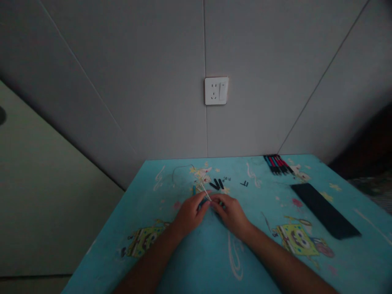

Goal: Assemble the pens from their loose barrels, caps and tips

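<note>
My left hand and my right hand meet over the middle of the table, fingertips close together. Between them a thin white stick, shaped like a pen refill, slants up and away to the left. My left thumb and fingers are closed on it, and my right fingertips pinch at its lower end. Just beyond my left hand is a short blue tube. A few short black tubes lie beyond the fingers, with tiny dark pieces and black clip-like parts to their right.
At the far right of the blue cartoon-printed table, several black, red and blue pens lie in a row. A dark flat rectangular case or mat rests on the right. Behind the table rises a grey wall with a white socket.
</note>
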Demonstrator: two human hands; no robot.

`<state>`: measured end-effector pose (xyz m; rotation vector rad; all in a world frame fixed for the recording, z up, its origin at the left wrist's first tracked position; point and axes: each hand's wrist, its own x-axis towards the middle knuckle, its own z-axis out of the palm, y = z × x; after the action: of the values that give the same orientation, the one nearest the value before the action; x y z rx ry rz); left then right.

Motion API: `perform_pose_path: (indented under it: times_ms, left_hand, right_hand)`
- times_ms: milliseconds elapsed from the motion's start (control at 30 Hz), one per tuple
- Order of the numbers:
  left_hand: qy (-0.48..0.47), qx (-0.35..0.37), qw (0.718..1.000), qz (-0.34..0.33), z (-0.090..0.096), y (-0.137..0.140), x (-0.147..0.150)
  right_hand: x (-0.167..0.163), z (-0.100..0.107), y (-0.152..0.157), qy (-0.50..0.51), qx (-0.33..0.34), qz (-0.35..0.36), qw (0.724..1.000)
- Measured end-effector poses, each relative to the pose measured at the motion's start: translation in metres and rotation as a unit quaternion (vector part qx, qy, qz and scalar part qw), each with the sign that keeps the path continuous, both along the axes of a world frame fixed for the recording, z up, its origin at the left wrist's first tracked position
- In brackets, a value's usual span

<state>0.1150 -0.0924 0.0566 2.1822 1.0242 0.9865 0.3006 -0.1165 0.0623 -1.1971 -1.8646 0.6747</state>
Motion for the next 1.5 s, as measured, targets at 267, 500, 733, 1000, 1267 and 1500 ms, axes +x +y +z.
perform_pose_path:
  times_ms: [267, 500, 733, 1000, 1267, 1500]
  left_hand:
    - [0.024, -0.003, 0.999, 0.033, 0.0, -0.001, 0.004]
    - [0.154, 0.066, 0.986, -0.017, -0.009, -0.002, 0.001]
    - [0.161, 0.079, 0.984, -0.024, -0.008, -0.005, 0.006]
    - [0.161, 0.083, 0.983, -0.017, -0.002, -0.006, 0.005]
    - [0.086, 0.039, 0.995, -0.012, -0.004, -0.004, 0.007]
    - [0.036, 0.032, 0.999, 0.002, -0.004, -0.002, 0.003]
  right_hand:
    - [0.0, -0.004, 0.0, -0.069, 0.065, 0.008, 0.996]
    - [0.004, 0.004, -0.002, 0.04, 0.068, -0.004, 0.997]
    - [0.003, 0.011, -0.004, 0.084, 0.046, -0.019, 0.995]
    - [0.008, 0.006, -0.001, 0.215, -0.02, -0.113, 0.97]
    - [0.007, 0.009, 0.001, 0.238, -0.064, -0.075, 0.966]
    - [0.0, 0.005, 0.001, 0.181, -0.029, 0.015, 0.983]
